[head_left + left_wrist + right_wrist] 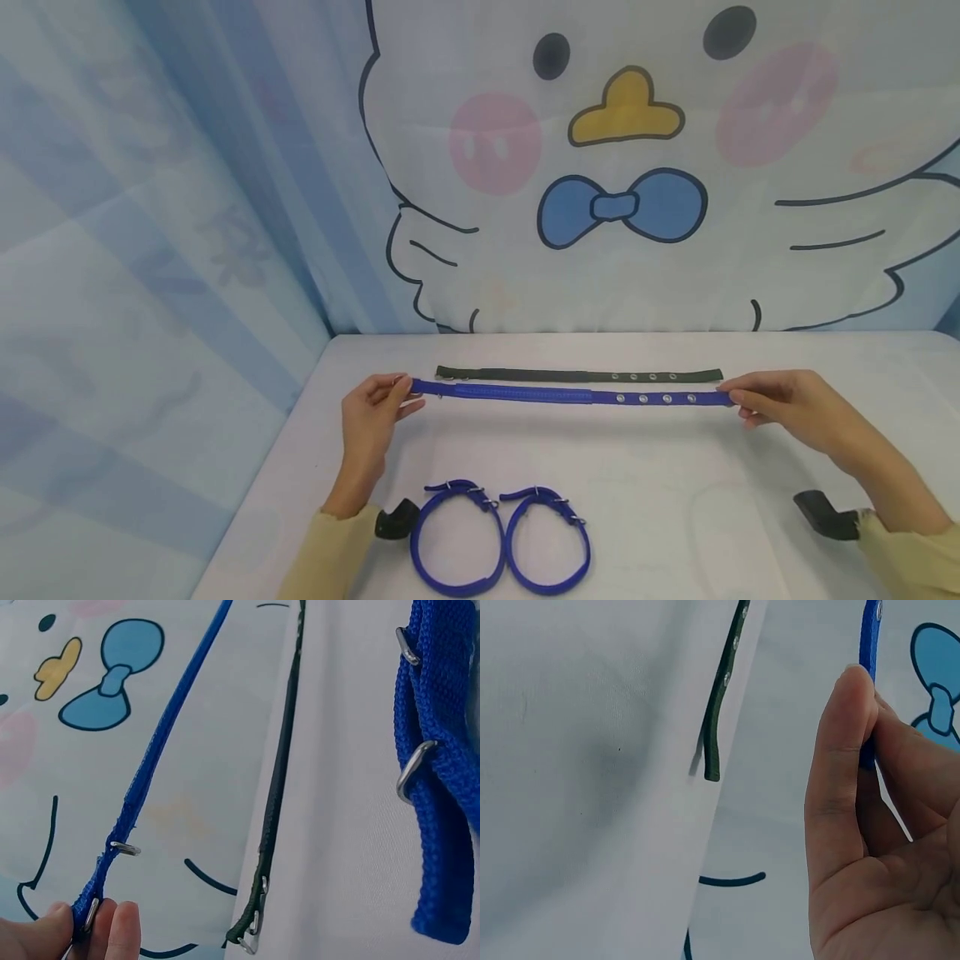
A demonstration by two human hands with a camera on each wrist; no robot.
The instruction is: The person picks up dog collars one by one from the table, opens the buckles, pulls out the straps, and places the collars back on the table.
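Note:
Stretched out straight between both hands is a blue collar (525, 393), a webbing strap with metal-rimmed holes toward its right end. My left hand (372, 417) pinches its buckle end; metal rings show beside the fingers in the left wrist view. Its plain tip is pinched between thumb and fingers of my right hand (787, 408), seen close in the right wrist view. Just behind it, a dark green collar (540, 375) lies straight on the table. Two blue collars (459, 587) buckled into loops lie side by side nearer me, right of the left forearm.
The white table (637, 517) ends at a back edge against a curtain (480, 275) printed with a cartoon face and blue bow. Another striped curtain (150, 250) hangs along the left side. Black wrist mounts (825, 515) stick out from both sleeves.

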